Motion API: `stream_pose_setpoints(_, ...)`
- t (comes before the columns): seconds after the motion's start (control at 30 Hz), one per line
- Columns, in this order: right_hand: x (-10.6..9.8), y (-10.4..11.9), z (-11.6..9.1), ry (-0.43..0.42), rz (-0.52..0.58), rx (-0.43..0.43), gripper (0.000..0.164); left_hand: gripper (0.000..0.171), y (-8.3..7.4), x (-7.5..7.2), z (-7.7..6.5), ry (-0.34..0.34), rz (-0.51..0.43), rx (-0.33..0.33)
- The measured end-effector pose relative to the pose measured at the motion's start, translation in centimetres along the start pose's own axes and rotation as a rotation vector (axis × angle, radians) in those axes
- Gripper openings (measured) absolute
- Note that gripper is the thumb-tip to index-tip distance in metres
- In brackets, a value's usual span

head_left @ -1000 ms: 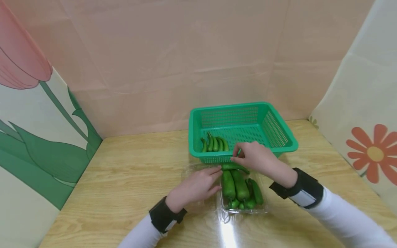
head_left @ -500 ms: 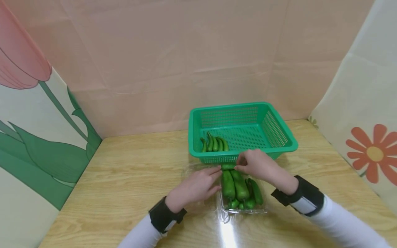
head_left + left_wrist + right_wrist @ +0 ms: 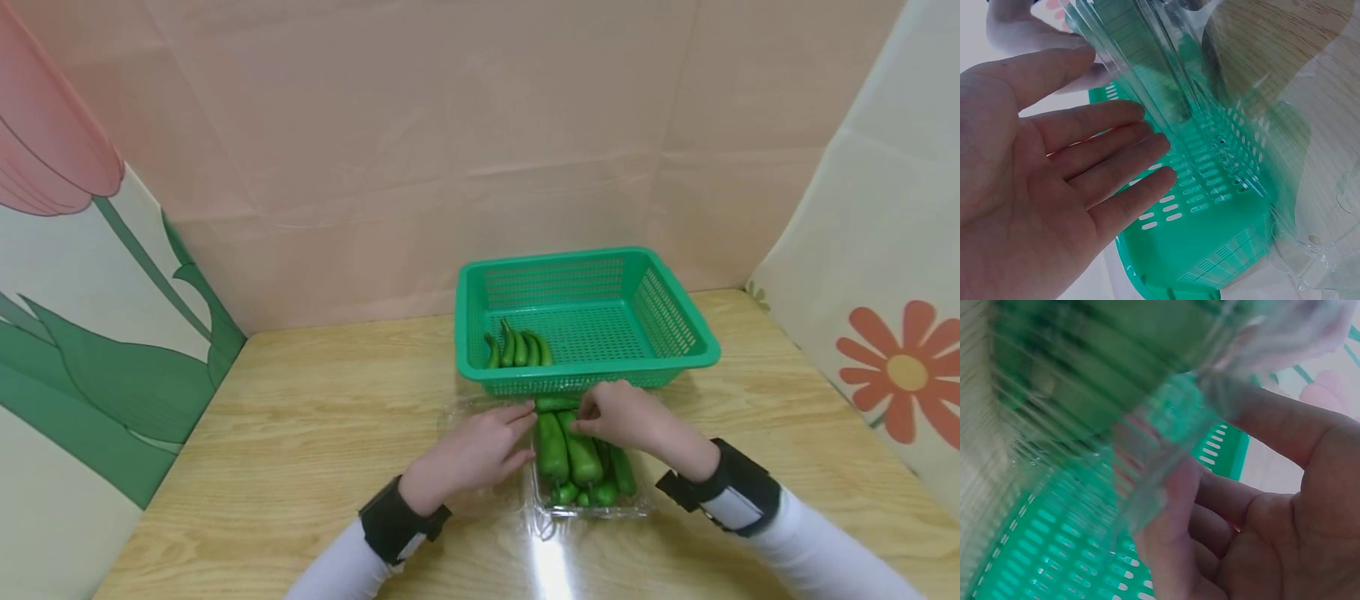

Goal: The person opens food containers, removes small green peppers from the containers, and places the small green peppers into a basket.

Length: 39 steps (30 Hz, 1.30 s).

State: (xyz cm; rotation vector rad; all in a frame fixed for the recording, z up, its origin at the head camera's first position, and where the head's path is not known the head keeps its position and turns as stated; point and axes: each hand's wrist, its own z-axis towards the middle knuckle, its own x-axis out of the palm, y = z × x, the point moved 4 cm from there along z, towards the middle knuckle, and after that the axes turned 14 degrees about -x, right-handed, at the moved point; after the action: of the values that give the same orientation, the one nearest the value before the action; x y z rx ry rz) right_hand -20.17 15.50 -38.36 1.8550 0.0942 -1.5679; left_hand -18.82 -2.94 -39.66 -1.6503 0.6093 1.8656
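Observation:
A clear plastic clamshell box (image 3: 592, 512) holds green chili peppers (image 3: 553, 450), with one pepper (image 3: 557, 403) lying crosswise at its far end. My left hand (image 3: 476, 450) lies at the box's left side, over the clear lid (image 3: 468, 496), its fingertips right at the rim. In the left wrist view its fingers (image 3: 1122, 165) are spread and hold nothing. My right hand (image 3: 626, 417) bends over the far right of the box, thumb close to the peppers. The right wrist view shows thumb (image 3: 1266, 419) and forefinger apart, nothing visible between them; the fingertips are partly hidden by plastic.
A green slotted basket (image 3: 585, 364) stands just behind the box, with several small curved green peppers (image 3: 520, 346) in its front left corner. The wooden table (image 3: 315, 417) meets a pink backdrop (image 3: 375, 250) behind and a flowered sheet (image 3: 847, 250) at the right.
My right hand has come down from the basket's front rim, past the crosswise pepper, to the right part of the box. My left hand has stayed in place.

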Motion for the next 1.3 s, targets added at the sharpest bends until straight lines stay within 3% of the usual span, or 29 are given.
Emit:
stream_pose_setpoints(0.83, 1.5, -1.0, 0.3, 0.032, 0.049, -0.019, 0.036, 0.05, 0.1, 0.1, 0.1, 0.011, 0.018, 0.004)
stream_pose_setpoints(1.3, 1.4, -1.3, 0.3, 0.075, 0.082, -0.009, 0.062, 0.05, 0.1, 0.1, 0.0, -0.001, 0.006, 0.008)
